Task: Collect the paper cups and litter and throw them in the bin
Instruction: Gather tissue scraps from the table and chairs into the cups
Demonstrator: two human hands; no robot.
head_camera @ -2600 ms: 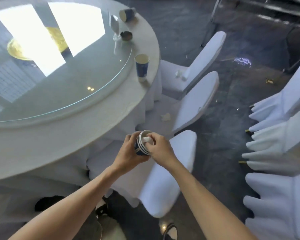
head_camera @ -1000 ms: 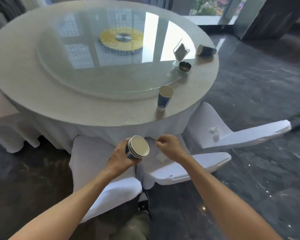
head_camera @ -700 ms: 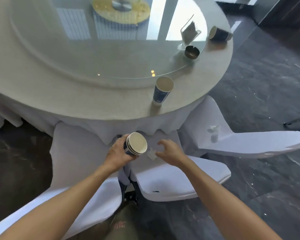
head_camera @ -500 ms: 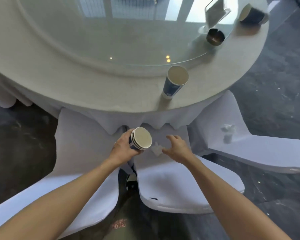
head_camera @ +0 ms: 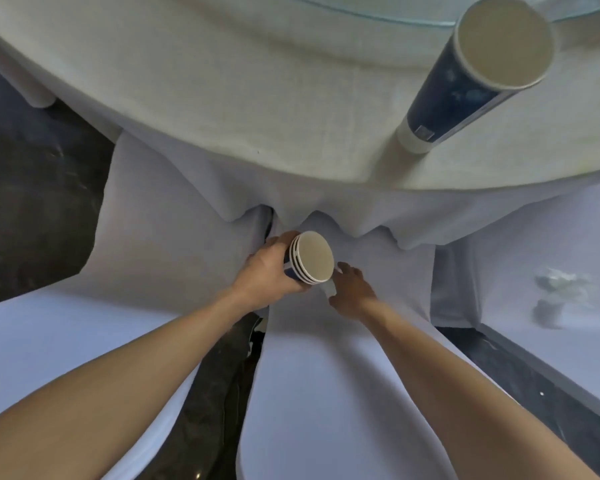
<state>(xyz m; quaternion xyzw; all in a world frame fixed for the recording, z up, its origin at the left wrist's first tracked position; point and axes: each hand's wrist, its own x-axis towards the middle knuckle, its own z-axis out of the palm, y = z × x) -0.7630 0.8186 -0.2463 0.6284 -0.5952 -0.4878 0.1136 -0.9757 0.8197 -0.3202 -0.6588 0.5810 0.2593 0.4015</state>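
Several nested paper cups (head_camera: 314, 258) fill the left grip (head_camera: 267, 271); right grip (head_camera: 352, 289) at a scrap (head_camera: 329, 289), closure unclear.

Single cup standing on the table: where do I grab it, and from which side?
With the right hand, circle the paper cup's blue wall midway up, coming from the table's near edge. It stands upright, mouth up, close to that edge; the left hand holds the cup stack.

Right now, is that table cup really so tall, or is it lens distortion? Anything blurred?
Head view: wide-angle stretch elongates the paper cup near the corner; the crumpled tissue at right is soft; the stacked cups in the left hand are sharp.
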